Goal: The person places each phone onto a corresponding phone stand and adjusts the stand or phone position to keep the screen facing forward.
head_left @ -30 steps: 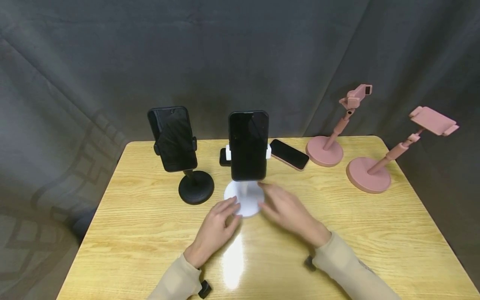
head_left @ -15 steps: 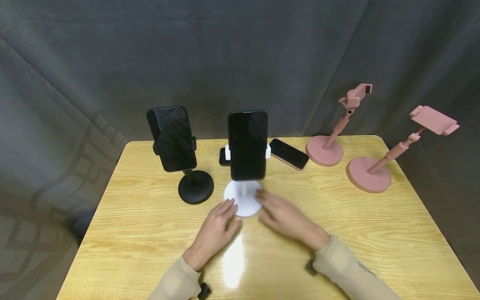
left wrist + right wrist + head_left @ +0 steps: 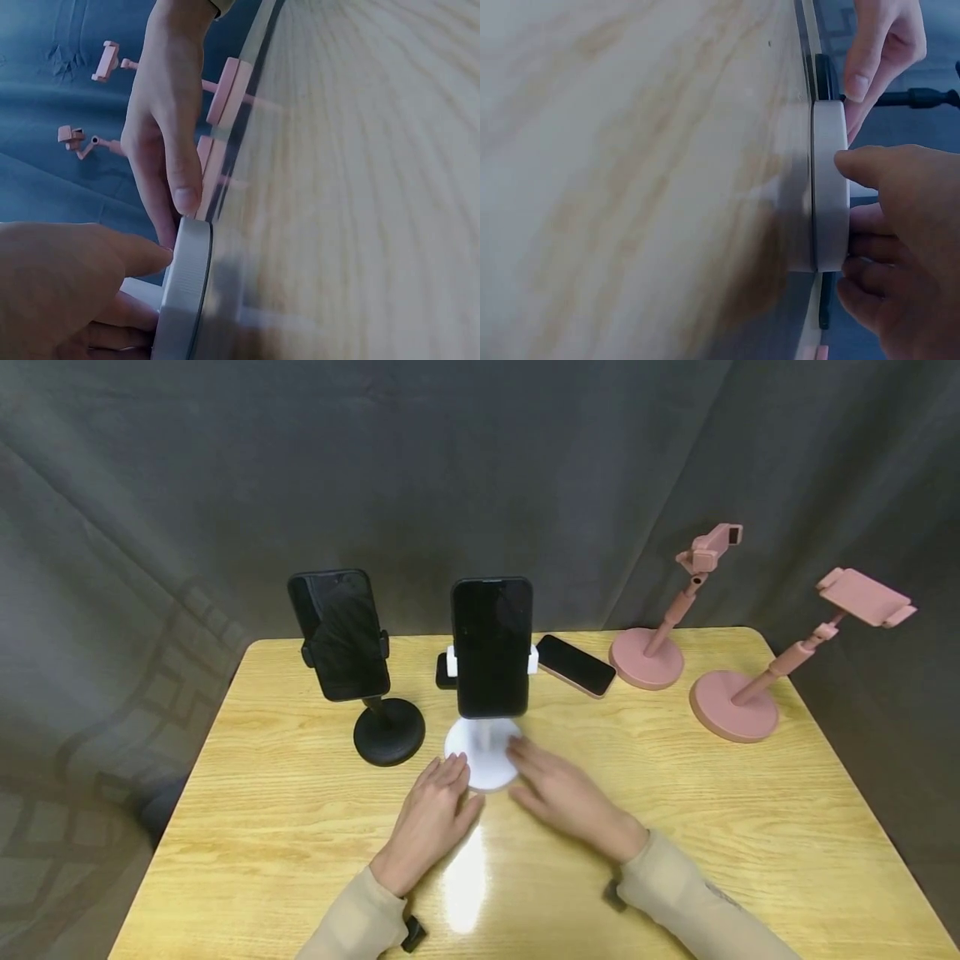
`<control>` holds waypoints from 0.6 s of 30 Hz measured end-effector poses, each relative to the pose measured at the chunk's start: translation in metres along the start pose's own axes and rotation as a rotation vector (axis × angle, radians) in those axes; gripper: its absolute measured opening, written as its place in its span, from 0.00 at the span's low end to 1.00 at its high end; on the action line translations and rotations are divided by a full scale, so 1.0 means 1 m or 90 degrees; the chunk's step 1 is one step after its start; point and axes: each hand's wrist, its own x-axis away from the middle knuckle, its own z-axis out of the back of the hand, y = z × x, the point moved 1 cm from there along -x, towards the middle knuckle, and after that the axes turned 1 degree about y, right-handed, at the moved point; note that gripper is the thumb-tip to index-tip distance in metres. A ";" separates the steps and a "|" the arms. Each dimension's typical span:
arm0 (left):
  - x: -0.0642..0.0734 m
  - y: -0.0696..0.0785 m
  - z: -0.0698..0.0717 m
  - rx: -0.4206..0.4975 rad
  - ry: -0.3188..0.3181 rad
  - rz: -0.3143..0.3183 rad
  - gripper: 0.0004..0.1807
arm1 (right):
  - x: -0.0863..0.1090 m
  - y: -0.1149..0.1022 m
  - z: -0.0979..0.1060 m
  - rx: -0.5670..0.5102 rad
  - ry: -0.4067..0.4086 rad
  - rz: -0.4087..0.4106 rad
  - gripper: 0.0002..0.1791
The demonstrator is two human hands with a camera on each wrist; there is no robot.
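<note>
A white phone stand stands mid-table, its clamp holding an upright black phone. My left hand rests its fingertips on the left front of the round base, thumb near the front edge. On the opposite side my right hand lays its fingers on the base, slightly blurred. In the left wrist view, the base's rim lies between both hands. The right wrist view shows my right thumb against the white rim, with the other fingers partly hidden behind it.
To the left, a black stand holds another phone. A phone lies flat behind the right hand, and a small black object sits behind the white stand. Two pink stands are at the right of the wooden table.
My right hand's fingers have come down and closer together on the base's right side. My left fingers, more spread before, now lie flatter on it. The whole view has shifted slightly.
</note>
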 end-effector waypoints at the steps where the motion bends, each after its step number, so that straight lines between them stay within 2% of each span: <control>1: -0.001 0.000 0.000 -0.003 0.002 -0.002 0.24 | -0.001 0.000 0.000 0.002 0.001 0.001 0.33; 18: -0.021 -0.018 0.003 0.017 0.015 0.012 0.18 | -0.026 0.002 -0.002 -0.001 0.014 -0.003 0.31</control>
